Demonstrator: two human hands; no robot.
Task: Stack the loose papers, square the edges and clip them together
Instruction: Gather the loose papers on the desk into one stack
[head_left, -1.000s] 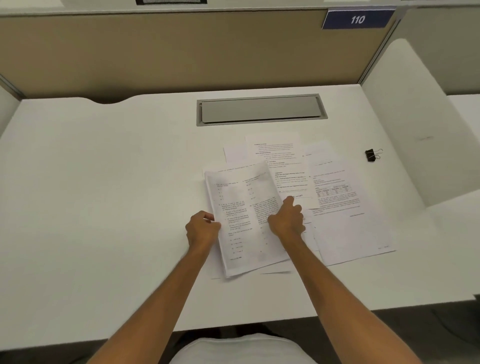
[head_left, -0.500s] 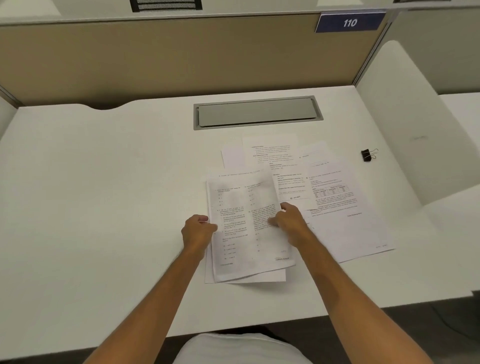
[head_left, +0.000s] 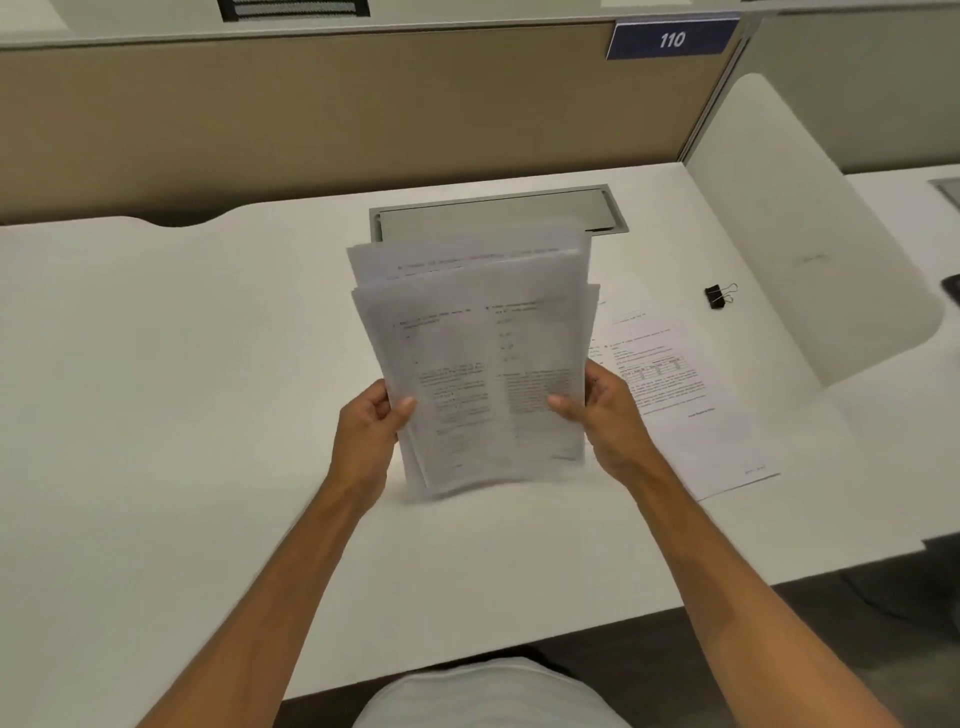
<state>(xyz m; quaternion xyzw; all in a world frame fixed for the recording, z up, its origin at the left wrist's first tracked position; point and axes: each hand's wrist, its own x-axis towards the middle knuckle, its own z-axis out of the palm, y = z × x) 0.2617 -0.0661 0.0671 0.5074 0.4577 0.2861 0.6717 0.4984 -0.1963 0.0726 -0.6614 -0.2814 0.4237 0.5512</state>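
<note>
A stack of printed papers (head_left: 478, 364) stands nearly upright over the white desk (head_left: 182, 389), its lower edge close to the surface. The sheets are uneven at the top. My left hand (head_left: 371, 431) grips its left side, thumb on the front sheet. On the right side my right hand (head_left: 605, 421) holds it the same way. More printed sheets (head_left: 691, 405) lie flat on the desk to the right, partly hidden behind the stack. A black binder clip (head_left: 717, 296) lies further right, apart from both hands.
A grey cable hatch (head_left: 498, 210) is set into the desk behind the stack. A beige partition (head_left: 337, 119) closes the back, with a blue sign reading 110 (head_left: 672, 39). A white side divider (head_left: 800, 234) stands at the right.
The papers lay flat under both hands before. Now both hands have lifted a gathered stack up on end; fewer sheets remain flat on the desk.
</note>
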